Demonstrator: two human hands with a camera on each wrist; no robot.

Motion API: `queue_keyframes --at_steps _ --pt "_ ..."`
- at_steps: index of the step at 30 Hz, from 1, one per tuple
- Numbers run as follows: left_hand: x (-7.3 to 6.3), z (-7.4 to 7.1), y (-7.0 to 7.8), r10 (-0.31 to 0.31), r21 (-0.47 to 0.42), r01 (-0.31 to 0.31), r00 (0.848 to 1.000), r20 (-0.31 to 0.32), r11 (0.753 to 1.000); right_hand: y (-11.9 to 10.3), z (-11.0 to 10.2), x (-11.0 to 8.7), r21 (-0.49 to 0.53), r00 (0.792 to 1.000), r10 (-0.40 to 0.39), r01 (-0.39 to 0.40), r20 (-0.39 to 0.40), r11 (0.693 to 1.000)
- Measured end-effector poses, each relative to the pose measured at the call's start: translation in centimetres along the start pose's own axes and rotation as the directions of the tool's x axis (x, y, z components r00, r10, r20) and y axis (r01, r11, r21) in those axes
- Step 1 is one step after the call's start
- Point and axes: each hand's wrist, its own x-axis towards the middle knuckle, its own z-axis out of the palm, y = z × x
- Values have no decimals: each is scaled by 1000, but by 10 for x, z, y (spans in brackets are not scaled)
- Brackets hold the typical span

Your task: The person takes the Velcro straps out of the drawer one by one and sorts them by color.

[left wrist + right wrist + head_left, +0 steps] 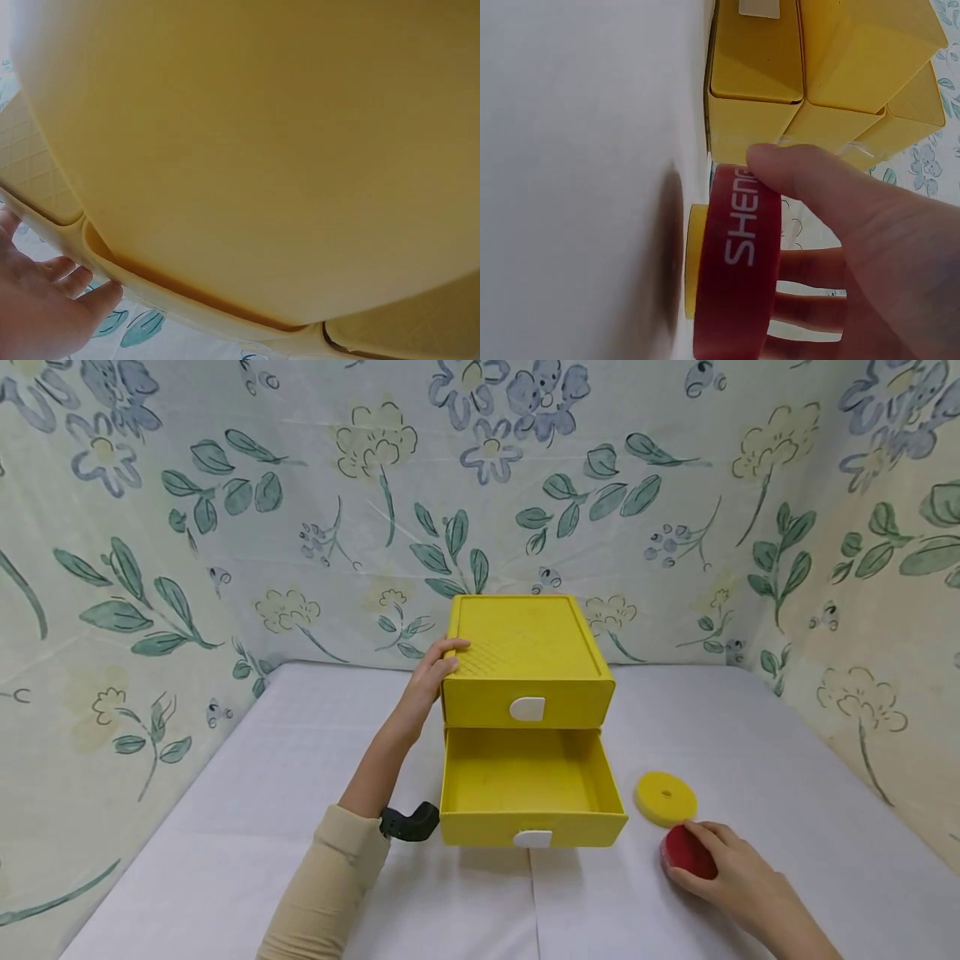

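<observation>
Your right hand [738,872] is closed round a red disc [688,853] — the thumb lies on its rim beside white letters [741,217] beginning "SHEN", and the fingers reach round its other side. The disc is tilted, low at the right front of the desk [300,768], with a shadow beside it; you can't tell from these views whether its edge touches the surface.

Just beyond your right fingers, a yellow disc [678,806] with a small hole in its middle lies flat on the desk, to the right of the drawer box.

Your left hand [426,687] rests against the left side of the yellow drawer box [525,639], its fingers loosely extended, a fingertip on the top edge; it lies along the box rather than gripping anything. Below that hand come a black gadget [411,822] at the wrist and a beige sleeve [322,889].

The upper drawer [480,706] is in, with a white handle [527,708] on its front. The lower drawer [476,831] is pulled out toward you — its yellow floor in sight.

A floral cloth [337,610] hangs behind the desk and along both sides.
</observation>
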Motion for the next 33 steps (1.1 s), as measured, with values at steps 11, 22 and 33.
queue_keyframes --at_steps 11,22,33 --pt "-13 7 24 -13 19 13 1000 14 1000 -2 4 5 -10 999 19 -19 28 1000" --pt "-1 1 4 -3 0 3 1000 7 1000 -5 9 10 -25 999 32 -31 24 999" --pt "0 1 0 15 10 -15 1000 -7 1000 -6 8 8 -42 999 38 -37 36 998"
